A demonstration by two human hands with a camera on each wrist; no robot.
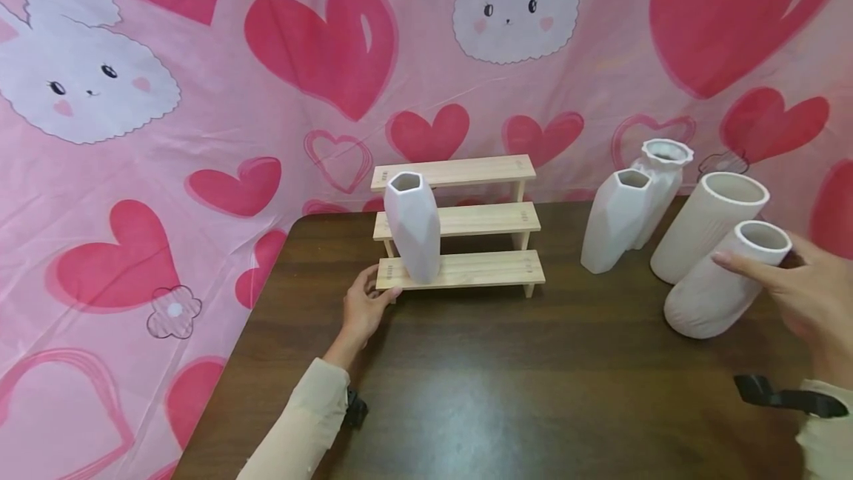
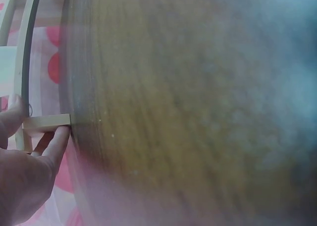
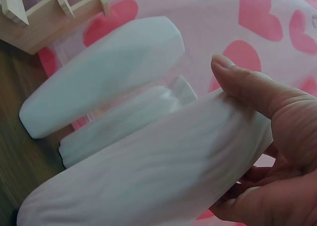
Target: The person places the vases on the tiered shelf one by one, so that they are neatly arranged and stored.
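A three-tier wooden display stand (image 1: 480, 268) stands on the table, and a faceted white vase (image 1: 415, 232) is upright on the left of its lowest step. My left hand (image 1: 363, 308) grips that step's left end; in the left wrist view its thumb lies at the board's edge and the fingers (image 2: 58, 144) reach the short leg (image 2: 48, 121). At the right, my right hand (image 1: 793, 287) holds a white cylindrical vase (image 1: 716, 302) near its rim. In the right wrist view the thumb (image 3: 245, 82) lies along one side of this textured vase (image 3: 143, 171), the fingers curling round the other.
Behind the held vase stands a wider ribbed white vase (image 1: 700, 235). Another faceted vase (image 1: 611, 224) is to its left, overlapping a vase with a ruffled rim (image 1: 666, 161). A pink cloth with hearts and bunnies (image 1: 426, 80) hangs behind the dark wooden table (image 1: 506, 384).
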